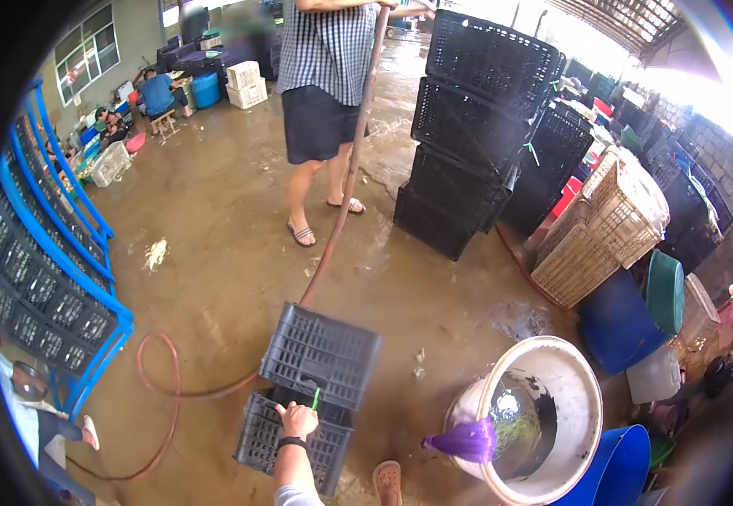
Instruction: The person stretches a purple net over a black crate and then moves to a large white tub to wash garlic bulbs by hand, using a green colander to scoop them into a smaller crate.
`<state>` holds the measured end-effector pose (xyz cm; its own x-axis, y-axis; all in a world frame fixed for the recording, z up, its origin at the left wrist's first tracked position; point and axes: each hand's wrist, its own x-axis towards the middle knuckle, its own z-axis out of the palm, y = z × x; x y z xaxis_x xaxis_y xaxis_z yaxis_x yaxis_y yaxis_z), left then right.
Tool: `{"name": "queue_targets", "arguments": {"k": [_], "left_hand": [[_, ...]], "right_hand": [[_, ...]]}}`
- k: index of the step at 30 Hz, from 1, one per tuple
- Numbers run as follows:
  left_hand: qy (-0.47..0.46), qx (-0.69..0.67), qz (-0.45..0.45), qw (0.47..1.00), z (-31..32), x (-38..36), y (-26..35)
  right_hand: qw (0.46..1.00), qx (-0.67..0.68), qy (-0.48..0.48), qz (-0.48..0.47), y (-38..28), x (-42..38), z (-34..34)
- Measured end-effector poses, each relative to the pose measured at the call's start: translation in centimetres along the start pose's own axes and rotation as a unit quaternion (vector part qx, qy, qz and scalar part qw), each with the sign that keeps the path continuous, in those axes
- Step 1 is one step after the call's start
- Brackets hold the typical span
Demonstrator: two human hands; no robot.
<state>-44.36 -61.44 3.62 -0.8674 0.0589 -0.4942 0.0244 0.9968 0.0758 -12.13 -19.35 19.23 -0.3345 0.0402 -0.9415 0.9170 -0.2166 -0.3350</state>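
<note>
My left hand (298, 420), with a dark band at its wrist, reaches down to a black plastic crate (257, 434) on the wet floor. Its fingers are curled at the crate's upper edge, partly hidden by the hand itself. Beside the fingertips a bright green tie (316, 398) sticks up. Just beyond, touching the lower one, a second black crate (320, 352) lies tilted. My right hand is out of view. To the right stands a white bucket (466, 405) with water and green strands inside, and a purple mesh bag (468, 440) hangs over its rim.
A person (324, 93) stands ahead, holding a long reddish hose (345, 202) that loops across the floor. Tall black crates (476, 126) are stacked beyond. Blue-framed racks (63, 278) line the left, with another person (33, 422) below. Wicker-like baskets (573, 261) and blue tubs (615, 325) crowd the right.
</note>
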Motion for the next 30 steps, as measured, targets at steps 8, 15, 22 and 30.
{"name": "queue_targets", "arguments": {"k": [8,15,22,30], "left_hand": [[-0.074,-0.026,0.009,0.997,5.5,-11.2,-1.4],[-0.089,0.013,-0.014,0.996,8.7,-24.9,4.2],[-0.027,0.005,0.008,1.000,12.9,-38.4,7.0],[-0.025,-0.028,0.015,0.999,30.7,-45.0,8.7]], "right_hand": [[0.881,-0.445,0.068,-0.147,3.5,0.8,-6.4],[0.834,-0.471,0.037,-0.285,3.8,-0.8,-11.7],[0.865,-0.478,0.006,-0.154,10.0,-2.8,-19.0],[0.898,-0.392,0.086,-0.180,12.7,-6.7,-22.8]]}}
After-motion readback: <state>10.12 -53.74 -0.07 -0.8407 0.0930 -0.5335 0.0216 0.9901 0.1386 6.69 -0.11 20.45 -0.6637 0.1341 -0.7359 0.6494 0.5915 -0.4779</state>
